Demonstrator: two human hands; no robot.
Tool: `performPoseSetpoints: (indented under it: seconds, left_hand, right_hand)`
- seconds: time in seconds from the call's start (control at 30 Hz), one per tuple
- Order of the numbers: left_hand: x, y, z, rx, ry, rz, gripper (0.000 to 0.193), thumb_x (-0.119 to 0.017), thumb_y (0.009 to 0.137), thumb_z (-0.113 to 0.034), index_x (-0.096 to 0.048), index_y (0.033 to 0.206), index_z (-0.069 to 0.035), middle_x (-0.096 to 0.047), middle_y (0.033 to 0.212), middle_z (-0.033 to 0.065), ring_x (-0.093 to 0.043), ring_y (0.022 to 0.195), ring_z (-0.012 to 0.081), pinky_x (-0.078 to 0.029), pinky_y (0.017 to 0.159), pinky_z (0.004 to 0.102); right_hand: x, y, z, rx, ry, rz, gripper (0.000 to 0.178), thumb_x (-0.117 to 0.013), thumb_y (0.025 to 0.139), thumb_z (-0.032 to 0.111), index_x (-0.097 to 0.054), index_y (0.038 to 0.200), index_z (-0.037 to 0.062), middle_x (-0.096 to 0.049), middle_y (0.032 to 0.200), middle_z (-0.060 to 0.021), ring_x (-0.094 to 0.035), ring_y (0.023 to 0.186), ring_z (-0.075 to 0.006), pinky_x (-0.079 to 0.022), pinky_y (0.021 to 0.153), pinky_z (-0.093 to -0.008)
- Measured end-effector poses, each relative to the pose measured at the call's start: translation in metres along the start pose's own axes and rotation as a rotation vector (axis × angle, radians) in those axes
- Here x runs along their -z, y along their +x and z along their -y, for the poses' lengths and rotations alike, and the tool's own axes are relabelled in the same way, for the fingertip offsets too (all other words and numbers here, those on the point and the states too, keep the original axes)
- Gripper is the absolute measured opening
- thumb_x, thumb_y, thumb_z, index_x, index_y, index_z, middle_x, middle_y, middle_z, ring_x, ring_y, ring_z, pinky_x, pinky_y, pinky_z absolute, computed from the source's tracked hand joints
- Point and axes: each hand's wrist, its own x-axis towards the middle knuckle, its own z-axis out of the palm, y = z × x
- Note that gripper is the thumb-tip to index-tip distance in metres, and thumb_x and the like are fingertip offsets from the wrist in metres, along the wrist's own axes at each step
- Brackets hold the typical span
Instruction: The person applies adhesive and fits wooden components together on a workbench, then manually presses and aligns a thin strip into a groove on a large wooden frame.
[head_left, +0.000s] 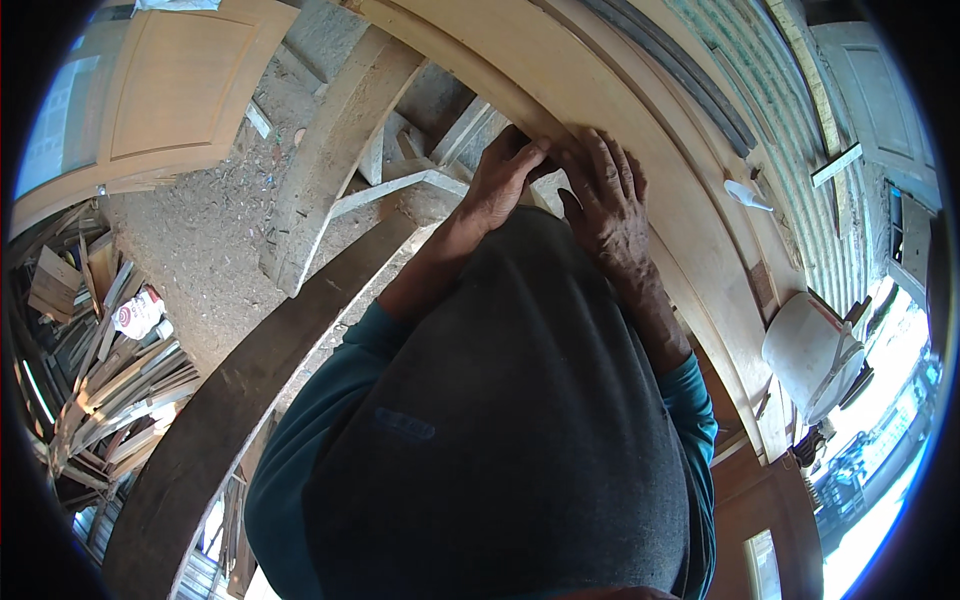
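Observation:
A long light-brown wooden panel [500,62] with a raised moulding lies across the top and right, in front of my body. At its near edge my left hand [497,182] is closed, its thumb stretched toward my right hand and its fingers curled. What those fingers hold, if anything, is hidden. My right hand [612,205] rests on the panel's edge, fingers stretched out over the wood and thumb apart. The two hands almost meet at the fingertips. A dark apron or cloth [500,400] over my front hides the panel edge just below them.
A curved dark board [255,385] stands at my left, beside a pale wooden beam [335,150]. Offcuts [120,400] are heaped at the far left, below a panelled door [185,80]. On the right are a white bucket [812,355] and dark strips [690,75].

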Motion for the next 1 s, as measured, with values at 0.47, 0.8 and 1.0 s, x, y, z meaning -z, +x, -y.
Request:
performPoseSetpoints:
  seconds: [0.47, 0.8, 1.0]
  left_hand:
    - [-0.003, 0.000, -0.002, -0.019, 0.109, -0.004, 0.037, -0.059, 0.105, -0.019, -0.055, 0.133, 0.004, -0.063, 0.125, 0.0119, -0.062, 0.115, 0.0173, -0.052, 0.102, 0.0326]
    - [-0.005, 0.003, 0.000, -0.022, 0.007, 0.013, 0.037, -0.060, 0.104, -0.019, -0.055, 0.133, 0.005, -0.064, 0.125, 0.0128, -0.062, 0.114, 0.0181, -0.053, 0.101, 0.0335]
    - [-0.005, 0.000, -0.002, 0.000, 0.021, -0.005, 0.037, -0.062, 0.104, -0.020, -0.056, 0.132, 0.003, -0.063, 0.125, 0.0114, -0.062, 0.113, 0.0180, -0.054, 0.099, 0.0338]
  right_hand:
    - [0.001, 0.005, 0.009, -0.026, -0.012, -0.053, 0.047, -0.075, 0.083, 0.011, -0.067, 0.129, 0.0132, -0.049, 0.150, -0.0156, -0.048, 0.139, -0.0351, -0.040, 0.112, -0.0556]
    - [-0.001, 0.009, 0.015, -0.062, 0.031, -0.095, 0.047, -0.075, 0.081, 0.009, -0.068, 0.127, 0.0118, -0.052, 0.148, -0.0145, -0.048, 0.139, -0.0360, -0.038, 0.111, -0.0565]
    - [-0.001, 0.001, 0.011, -0.088, 0.078, -0.100, 0.046, -0.074, 0.082, 0.007, -0.068, 0.128, 0.0102, -0.053, 0.147, -0.0122, -0.049, 0.138, -0.0348, -0.039, 0.111, -0.0538]
